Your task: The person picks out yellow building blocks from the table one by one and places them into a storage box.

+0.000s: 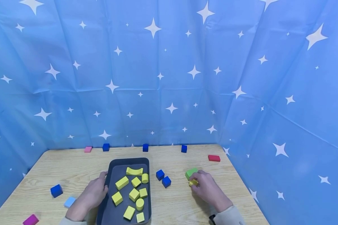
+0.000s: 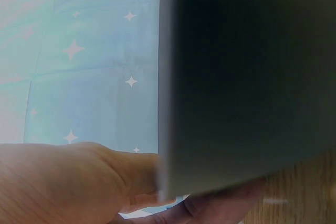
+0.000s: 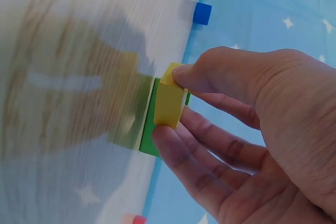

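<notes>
A dark grey tray (image 1: 150, 200) holds several yellow blocks (image 1: 122, 183) of differing shapes, among them cubes, cylinders and an arched piece. My left hand (image 1: 93, 192) grips its left side; in the left wrist view, the dark tray wall (image 2: 247, 87) fills the right half and hides part of the fingers. Over at the right of the table, my right hand (image 1: 207, 187) pinches a small yellow block (image 3: 169, 104) between thumb and fingers. Just behind that block is a green block (image 1: 191, 172), partly covered by it in the right wrist view.
Two blue cubes (image 1: 166, 181) lie between the tray and my right hand. More blue cubes (image 1: 145, 147), a pink block (image 1: 88, 149) and a red block (image 1: 214, 158) sit toward the back. At left are a blue cube (image 1: 56, 191), a light blue block (image 1: 69, 202) and a magenta block (image 1: 31, 219).
</notes>
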`<state>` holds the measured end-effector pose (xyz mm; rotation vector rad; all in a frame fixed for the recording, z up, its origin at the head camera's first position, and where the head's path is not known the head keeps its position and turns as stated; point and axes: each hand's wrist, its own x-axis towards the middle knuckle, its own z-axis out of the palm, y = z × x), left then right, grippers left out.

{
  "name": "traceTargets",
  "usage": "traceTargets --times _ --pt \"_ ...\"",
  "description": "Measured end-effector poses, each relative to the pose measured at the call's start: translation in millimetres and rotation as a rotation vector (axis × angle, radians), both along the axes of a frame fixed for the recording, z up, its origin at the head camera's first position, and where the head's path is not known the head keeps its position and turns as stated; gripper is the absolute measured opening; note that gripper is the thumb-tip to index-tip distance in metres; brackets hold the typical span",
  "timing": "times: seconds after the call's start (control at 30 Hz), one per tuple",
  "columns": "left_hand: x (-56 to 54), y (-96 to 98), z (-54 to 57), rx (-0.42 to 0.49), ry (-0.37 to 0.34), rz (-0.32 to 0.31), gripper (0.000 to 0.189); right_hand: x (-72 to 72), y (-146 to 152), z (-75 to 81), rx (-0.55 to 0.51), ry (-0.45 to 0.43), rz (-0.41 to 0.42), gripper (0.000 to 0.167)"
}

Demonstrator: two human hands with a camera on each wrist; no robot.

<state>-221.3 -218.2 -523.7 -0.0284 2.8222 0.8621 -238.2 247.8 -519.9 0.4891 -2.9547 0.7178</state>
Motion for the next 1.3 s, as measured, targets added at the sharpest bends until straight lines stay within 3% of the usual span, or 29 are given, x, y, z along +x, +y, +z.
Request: traceTargets --times 1.0,1.3 --pt "2.1 -1.0 -1.0 -0.005 -0.001 -0.017 0.061 4.9 -58.5 15.2 0.015 0.004 0.218 0.023" --pt "1.3 -2.2 -1.0 -0.015 0.006 -0.03 0.061 5.8 -84.0 20.2 0.051 -0.02 0.227 0.022"
